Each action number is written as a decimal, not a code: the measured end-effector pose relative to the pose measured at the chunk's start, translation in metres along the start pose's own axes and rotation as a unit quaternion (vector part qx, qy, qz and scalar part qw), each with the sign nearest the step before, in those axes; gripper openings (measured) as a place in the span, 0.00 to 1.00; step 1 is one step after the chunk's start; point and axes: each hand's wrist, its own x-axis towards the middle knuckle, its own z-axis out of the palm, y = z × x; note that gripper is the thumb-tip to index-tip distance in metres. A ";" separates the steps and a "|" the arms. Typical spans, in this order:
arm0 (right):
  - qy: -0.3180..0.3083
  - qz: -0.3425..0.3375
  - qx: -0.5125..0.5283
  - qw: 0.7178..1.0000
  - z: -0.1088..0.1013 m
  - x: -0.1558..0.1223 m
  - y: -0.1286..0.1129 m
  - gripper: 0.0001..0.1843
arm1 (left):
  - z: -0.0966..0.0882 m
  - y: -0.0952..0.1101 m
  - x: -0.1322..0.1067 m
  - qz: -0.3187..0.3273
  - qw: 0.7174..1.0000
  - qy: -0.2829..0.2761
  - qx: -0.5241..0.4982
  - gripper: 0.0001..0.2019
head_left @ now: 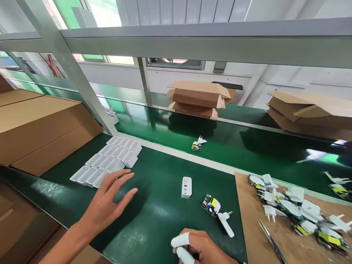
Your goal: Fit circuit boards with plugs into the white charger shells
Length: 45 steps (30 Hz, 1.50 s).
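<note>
My left hand (108,201) hovers over the green work surface (154,227), fingers spread and holding nothing. Just beyond its fingertips stand rows of white plastic charger housings (110,156), their open sides up. At the bottom my right hand (202,247) is closed, with white finger cots (180,240) on two fingers; whatever may be between them is hidden. A single white housing (186,187) with two port slots stands between the hands. Right of it lies a circuit board (211,205) with yellow and white parts, joined to a white plug piece (226,223).
A brown cardboard sheet (244,216) at the right carries a heap of boards with white plug pieces (299,209) and tweezers (271,240). Behind a pale rail, the green belt (165,135) bears another board (196,146). Cardboard boxes (49,124) stand left, with more (196,97) at the back.
</note>
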 end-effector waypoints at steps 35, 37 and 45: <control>0.171 -0.048 -0.525 0.832 -0.145 0.201 -0.084 0.27 | 0.155 0.103 0.067 -0.058 0.856 -0.328 -0.396 0.46; 0.139 -0.054 -0.575 0.805 -0.139 0.232 -0.088 0.31 | 0.157 0.104 0.067 -0.059 0.850 -0.335 -0.402 0.47; 0.062 -0.028 -0.703 0.708 -0.129 0.277 -0.111 0.17 | 0.150 0.107 0.076 -0.071 0.840 -0.359 -0.402 0.47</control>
